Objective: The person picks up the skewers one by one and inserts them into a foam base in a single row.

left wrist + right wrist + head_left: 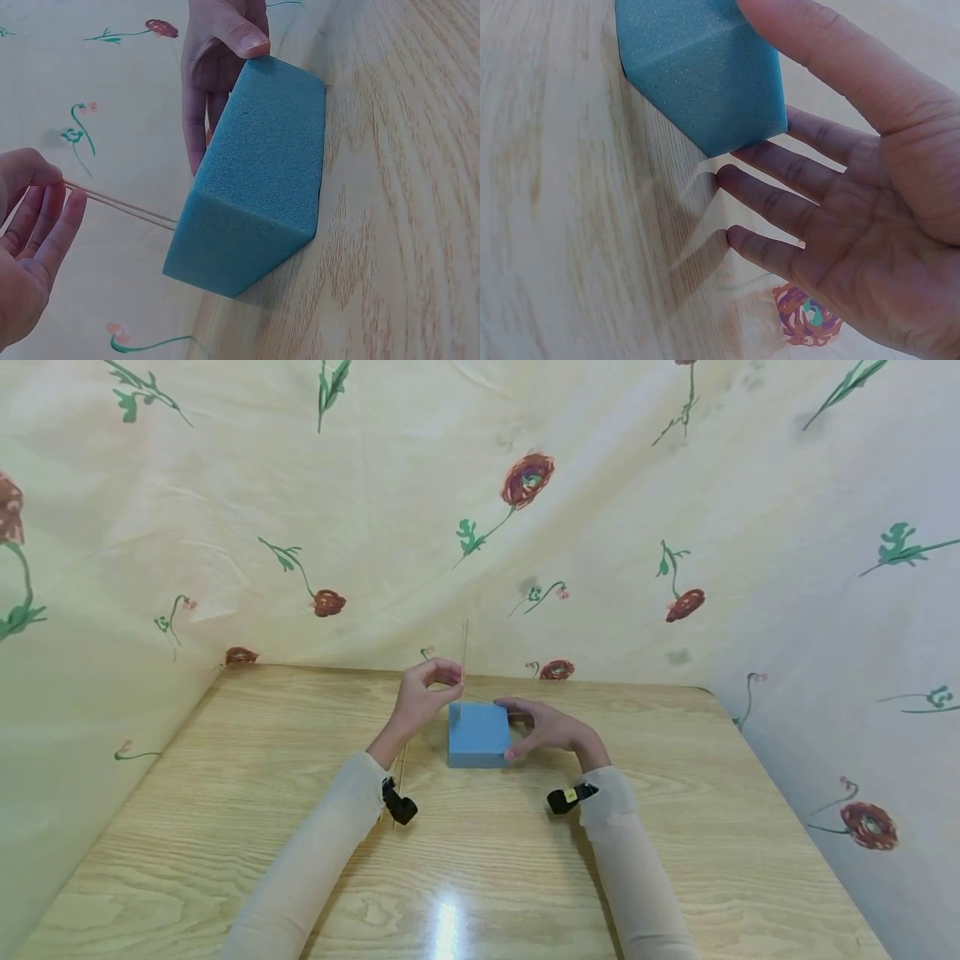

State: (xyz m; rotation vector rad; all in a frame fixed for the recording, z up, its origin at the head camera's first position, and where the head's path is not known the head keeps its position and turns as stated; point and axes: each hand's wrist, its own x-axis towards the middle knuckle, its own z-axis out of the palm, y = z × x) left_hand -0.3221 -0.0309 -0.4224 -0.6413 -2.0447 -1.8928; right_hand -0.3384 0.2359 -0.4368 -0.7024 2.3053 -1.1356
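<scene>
A blue foam block [480, 733] lies flat on the wooden table. My right hand [551, 727] grips it from the right, thumb at the near corner and fingers spread along the far side. At the left, my left hand [431, 692] pinches thin wooden sticks [124, 205] between thumb and forefinger. They look like two bamboo skewers side by side, standing nearly upright. Their lower ends meet the block's top face near its left edge; the left wrist view shows the ends reaching the foam.
More thin sticks [402, 768] lie on the table [712, 827] under the left wrist. Black straps [400, 806] are on both wrists. A flower-printed cloth [405, 510] hangs behind the table and along its sides.
</scene>
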